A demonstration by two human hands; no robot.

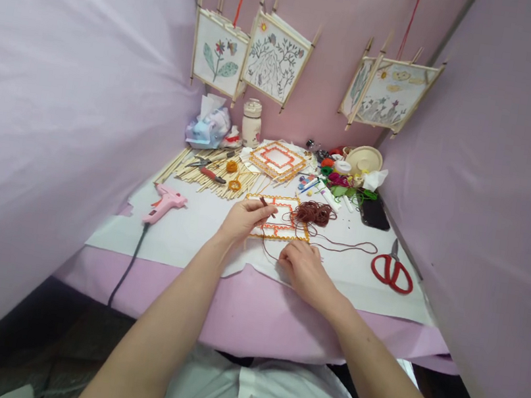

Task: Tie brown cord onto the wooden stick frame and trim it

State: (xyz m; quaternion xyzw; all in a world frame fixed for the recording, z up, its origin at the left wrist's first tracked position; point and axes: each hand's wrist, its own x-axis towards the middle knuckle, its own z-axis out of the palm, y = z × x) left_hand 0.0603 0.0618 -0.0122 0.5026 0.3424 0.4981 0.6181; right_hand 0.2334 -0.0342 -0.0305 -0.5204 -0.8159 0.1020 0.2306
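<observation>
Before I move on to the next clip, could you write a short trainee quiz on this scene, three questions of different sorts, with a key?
1. True or false: the black phone lies farther from the person than the red-handled scissors.
2. Which tool lies on the thin sticks?
A) the glue gun
B) the pliers
C) the scissors
3. Which hand pinches the small dark brown piece?

Key: 1. True. 2. B. 3. The left hand.
</observation>
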